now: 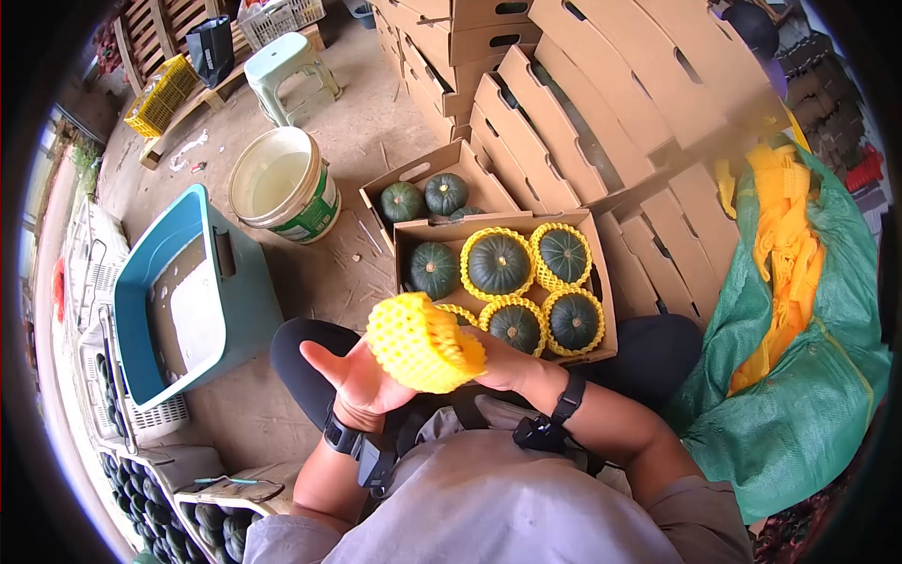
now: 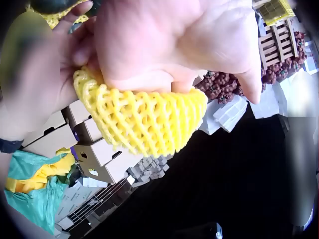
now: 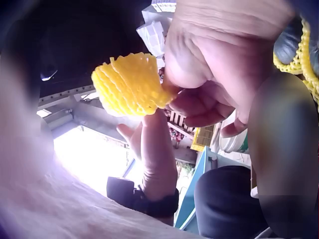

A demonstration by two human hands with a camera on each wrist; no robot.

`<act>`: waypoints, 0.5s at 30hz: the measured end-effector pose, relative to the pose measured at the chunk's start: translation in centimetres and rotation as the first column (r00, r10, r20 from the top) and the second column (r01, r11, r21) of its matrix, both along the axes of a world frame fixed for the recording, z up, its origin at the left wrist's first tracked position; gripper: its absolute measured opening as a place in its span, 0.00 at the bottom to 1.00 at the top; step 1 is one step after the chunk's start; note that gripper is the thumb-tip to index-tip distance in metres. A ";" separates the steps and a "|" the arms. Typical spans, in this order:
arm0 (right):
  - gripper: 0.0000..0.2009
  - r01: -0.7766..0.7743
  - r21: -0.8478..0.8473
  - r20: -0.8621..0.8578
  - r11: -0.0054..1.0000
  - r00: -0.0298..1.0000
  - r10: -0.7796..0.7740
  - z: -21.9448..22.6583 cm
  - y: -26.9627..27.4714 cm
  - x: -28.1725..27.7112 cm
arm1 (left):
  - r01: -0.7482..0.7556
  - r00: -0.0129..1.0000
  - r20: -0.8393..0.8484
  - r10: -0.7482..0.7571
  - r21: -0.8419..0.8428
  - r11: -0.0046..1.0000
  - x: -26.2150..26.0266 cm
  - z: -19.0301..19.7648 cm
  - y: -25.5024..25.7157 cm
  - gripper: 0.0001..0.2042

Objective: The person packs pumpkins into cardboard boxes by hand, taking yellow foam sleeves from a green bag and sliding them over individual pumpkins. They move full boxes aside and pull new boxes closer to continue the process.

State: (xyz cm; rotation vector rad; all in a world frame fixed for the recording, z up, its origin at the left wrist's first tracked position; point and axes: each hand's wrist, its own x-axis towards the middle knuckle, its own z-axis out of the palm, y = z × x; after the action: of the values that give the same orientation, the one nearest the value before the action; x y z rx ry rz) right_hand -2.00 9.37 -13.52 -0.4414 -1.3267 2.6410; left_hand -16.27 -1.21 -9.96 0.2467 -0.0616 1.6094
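A yellow foam net sleeve [image 1: 420,343] is held up between the two hands, over the lap. My left hand [image 1: 365,380] has its fingers reaching into the sleeve's opening, where the mesh hides their tips; its thumb sticks out to the side. At the opposite edge, my right hand [image 3: 217,74] pinches the sleeve's rim between thumb and fingers. Just beyond the hands stands a cardboard box [image 1: 601,258] with dark green pumpkins. Several of these wear yellow net sleeves, while one bare pumpkin [image 1: 434,270] sits at the box's left.
Behind it, another box [image 1: 395,176] holds bare pumpkins. Flat and stacked cartons [image 1: 554,122] rise at the back right. A green sack [image 1: 799,404] of yellow sleeves lies at the right. Leftward stand a white bucket [image 1: 282,183], a blue tub [image 1: 240,291] and a stool [image 1: 282,70].
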 end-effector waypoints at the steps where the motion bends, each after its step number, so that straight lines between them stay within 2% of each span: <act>1: 0.06 0.029 0.017 0.030 0.999 0.999 -0.029 0.8 0.2 -1.2 | -0.059 0.986 0.150 0.075 -0.108 0.992 0.0 1.2 0.7 0.60; 2: 0.08 0.093 0.488 -0.029 0.868 0.996 -0.090 -0.7 2.1 -2.5 | -0.133 0.990 0.035 0.140 -0.153 0.979 -0.3 2.2 1.1 0.58; 3: 0.10 0.157 0.836 -0.112 0.525 0.987 -0.116 -1.4 4.2 -4.0 | -0.182 0.981 -0.107 0.164 -0.184 0.966 -0.8 2.6 1.4 0.56; 4: 0.15 -0.022 0.955 0.126 0.297 0.934 -0.335 -0.6 5.3 -5.3 | -0.216 0.970 -0.160 0.183 -0.225 0.950 -1.3 2.0 1.5 0.52; 5: 0.25 -0.355 0.929 0.362 0.103 0.817 -0.450 -1.2 6.0 -6.5 | -0.254 0.956 -0.214 0.199 -0.267 0.930 -1.7 0.7 1.2 0.48; 7: 0.39 -0.639 0.769 0.571 0.026 0.667 -0.479 -3.8 5.5 -8.9 | -0.256 0.933 -0.344 0.109 -0.416 0.873 -2.4 -2.1 0.3 0.44; 8: 0.45 -0.689 0.725 0.597 -0.017 0.640 -0.484 -5.3 5.4 -9.6 | -0.309 0.883 -0.462 0.079 -0.448 0.839 -2.5 -3.4 -0.1 0.40; 9: 0.46 -0.652 0.757 0.603 0.038 0.674 -0.427 -5.1 5.7 -9.5 | -0.320 0.860 -0.509 0.045 -0.467 0.824 -2.2 -3.4 -0.3 0.39; 11: 0.47 -0.497 0.863 0.481 0.085 0.759 -0.439 -4.5 5.9 -8.3 | -0.327 0.838 -0.545 0.014 -0.482 0.813 -1.9 -3.2 -0.4 0.42; 12: 0.48 -0.340 0.924 0.382 0.175 0.795 -0.472 -3.9 5.5 -7.7 | -0.369 0.778 -0.628 -0.001 -0.459 0.808 -1.6 -3.2 -0.3 0.43; 13: 0.43 -0.145 0.950 0.276 0.277 0.804 -0.526 -2.3 4.6 -6.8 | -0.410 0.712 -0.702 -0.018 -0.436 0.801 -1.2 -3.2 -0.1 0.44; 14: 0.40 0.070 0.914 0.178 0.400 0.816 -0.550 -1.9 3.6 -6.2 | -0.435 0.667 -0.744 -0.034 -0.427 0.793 -0.8 -3.0 0.4 0.48; 15: 0.36 0.278 0.818 0.085 0.503 0.807 -0.584 -1.5 2.7 -5.6 | -0.521 0.586 -0.810 0.027 -0.352 0.777 -0.1 -2.2 1.4 0.47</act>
State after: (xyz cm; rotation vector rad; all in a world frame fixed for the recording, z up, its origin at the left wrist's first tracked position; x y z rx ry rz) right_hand -7.58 12.03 -15.00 -0.9738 -1.9634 1.3773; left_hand -16.34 0.23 -12.20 0.4888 1.1959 1.6361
